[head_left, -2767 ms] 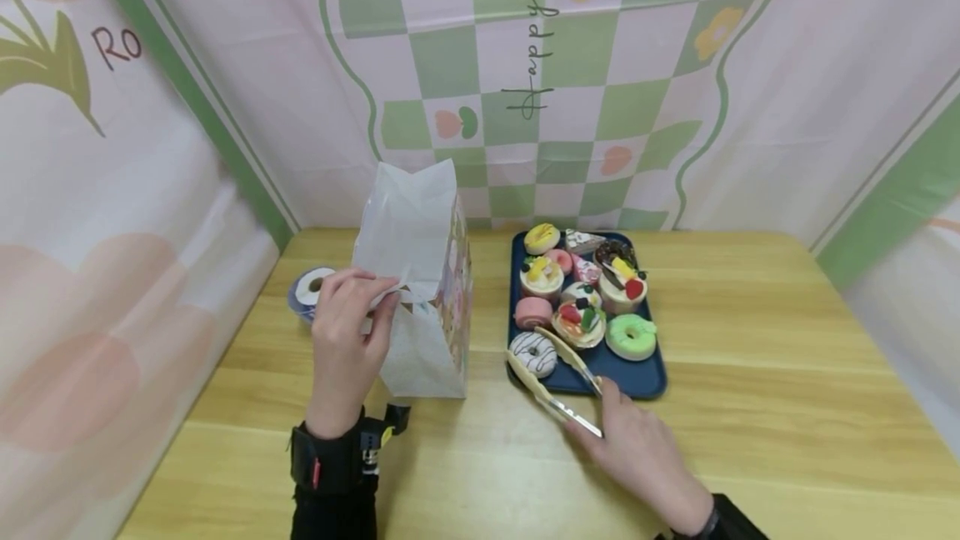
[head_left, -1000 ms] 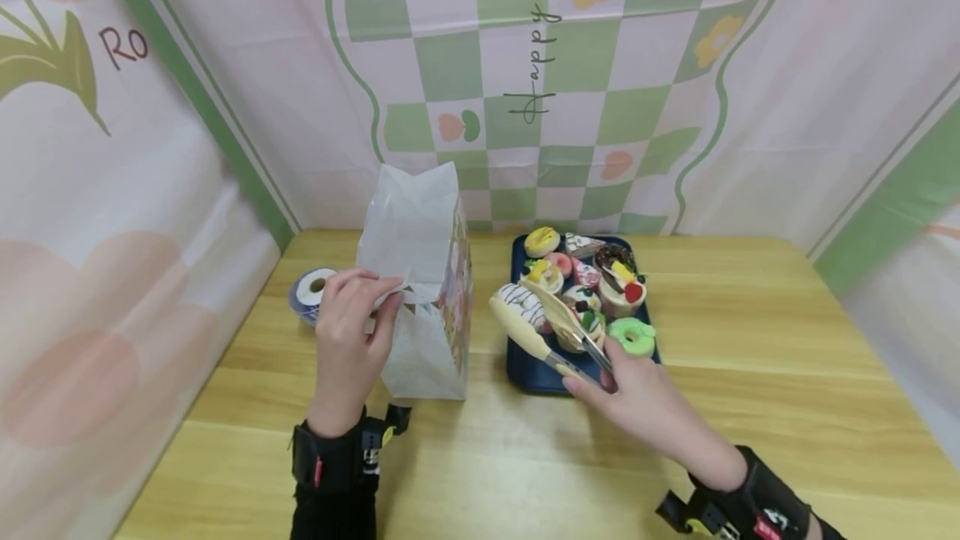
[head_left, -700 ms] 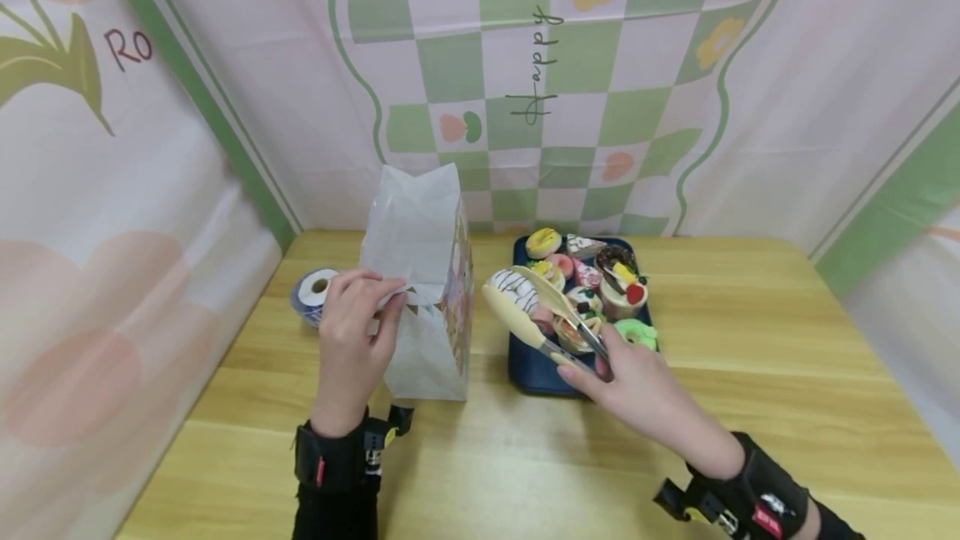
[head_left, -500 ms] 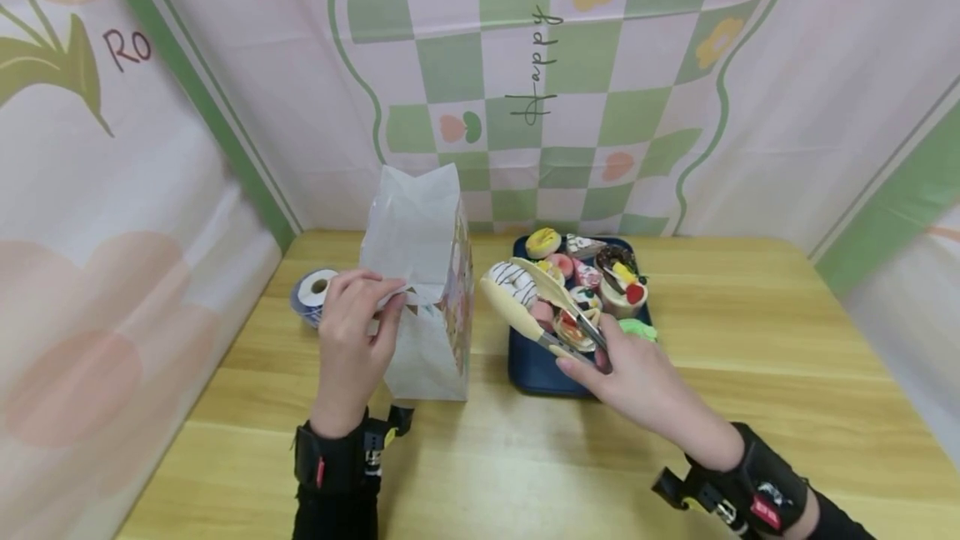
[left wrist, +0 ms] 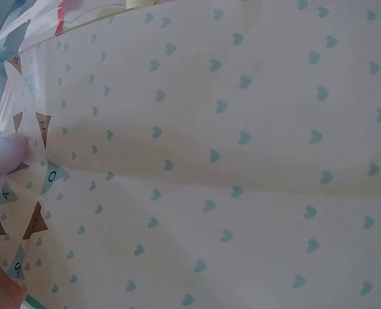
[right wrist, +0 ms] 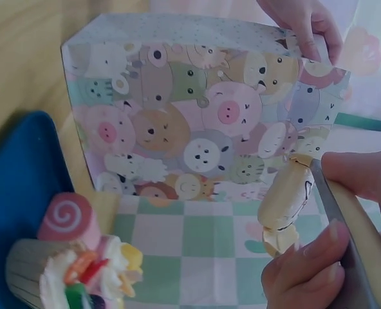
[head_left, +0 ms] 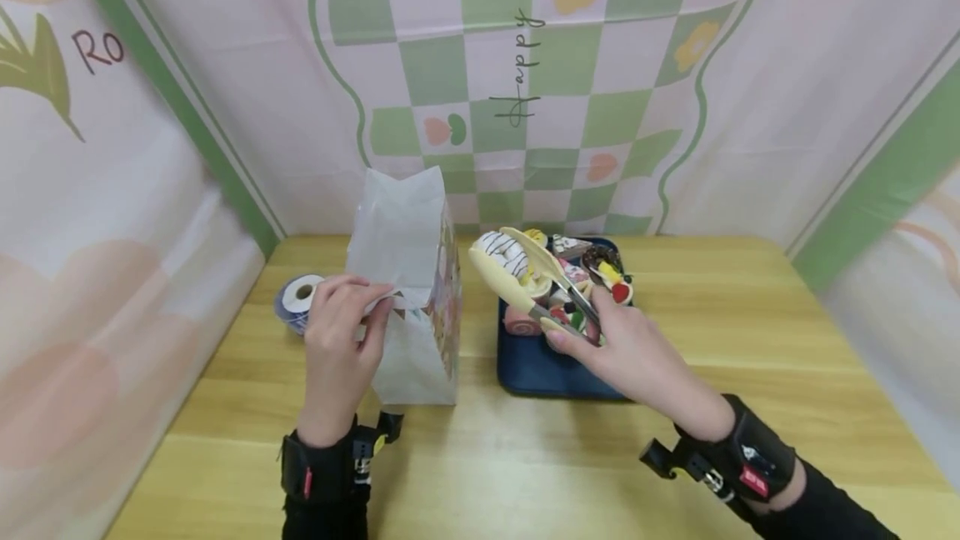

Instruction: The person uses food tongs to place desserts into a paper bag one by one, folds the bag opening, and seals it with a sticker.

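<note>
Paper bag [head_left: 414, 363], navy tray [head_left: 555, 369], tongs [head_left: 501, 282] holding a doughnut [head_left: 501, 250] aloft.
The left hand [head_left: 341, 348] pinches the bag's rim; its animal print is clearest from the right wrist; the dim left wrist view shows hearts, apparently bag paper. The right hand [head_left: 637, 348], hiding part of the tray, grips the cream-tipped tongs around the striped doughnut near the tray's left edge.

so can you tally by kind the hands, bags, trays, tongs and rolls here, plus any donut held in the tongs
Left hand and right hand: 2
Bag: 1
Tray: 1
Tongs: 1
Roll: 1
Striped donut in the tongs: 1
Total: 7
</note>
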`<state>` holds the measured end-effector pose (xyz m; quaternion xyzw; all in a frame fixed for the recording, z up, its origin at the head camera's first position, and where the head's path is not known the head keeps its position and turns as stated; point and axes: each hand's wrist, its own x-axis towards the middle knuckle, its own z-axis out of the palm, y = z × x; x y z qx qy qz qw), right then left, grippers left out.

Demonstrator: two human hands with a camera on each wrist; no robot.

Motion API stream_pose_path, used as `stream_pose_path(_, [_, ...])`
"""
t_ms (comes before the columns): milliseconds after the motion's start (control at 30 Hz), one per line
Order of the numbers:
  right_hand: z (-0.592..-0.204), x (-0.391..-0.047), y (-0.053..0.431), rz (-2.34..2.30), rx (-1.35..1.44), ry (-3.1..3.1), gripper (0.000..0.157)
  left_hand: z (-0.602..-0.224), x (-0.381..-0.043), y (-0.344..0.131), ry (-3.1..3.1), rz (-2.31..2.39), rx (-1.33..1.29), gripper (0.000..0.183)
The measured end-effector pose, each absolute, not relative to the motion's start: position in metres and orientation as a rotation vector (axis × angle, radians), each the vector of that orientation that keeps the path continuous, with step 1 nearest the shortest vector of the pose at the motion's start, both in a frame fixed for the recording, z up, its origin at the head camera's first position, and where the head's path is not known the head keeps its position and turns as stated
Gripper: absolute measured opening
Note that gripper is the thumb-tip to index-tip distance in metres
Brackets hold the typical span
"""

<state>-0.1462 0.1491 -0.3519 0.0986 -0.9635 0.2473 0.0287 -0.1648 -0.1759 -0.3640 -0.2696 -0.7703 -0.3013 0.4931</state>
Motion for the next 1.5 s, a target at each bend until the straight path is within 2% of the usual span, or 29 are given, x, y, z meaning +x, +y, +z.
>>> stream_pose_path(333, [-0.326, -0.158, 0.146, 0.771, 0.406, -2.937, 0.051, -0.364, -0.165, -0.177, -1.871, -0.728, -0.662, 0.009])
stream_pose_path(700, [-0.300, -0.163, 0.137, 0.779, 0.449, -2.910, 0.065, -0.364, -0.166, -0.177, -1.871, -0.733, -0.654, 0.011])
stream_pose_path(1333, [-0.277, -0.166, 0.106, 0.776, 0.572, -2.860, 0.051, -0.366, -0.167, -0.178, -1.900, -0.728, -0.659, 0.010])
stream_pose_path(1500, [-0.273, -0.169, 0.097, 0.790, 0.575, -2.903, 0.056, -0.365, -0.165, -0.181, -1.913, -0.731, -0.647, 0.010])
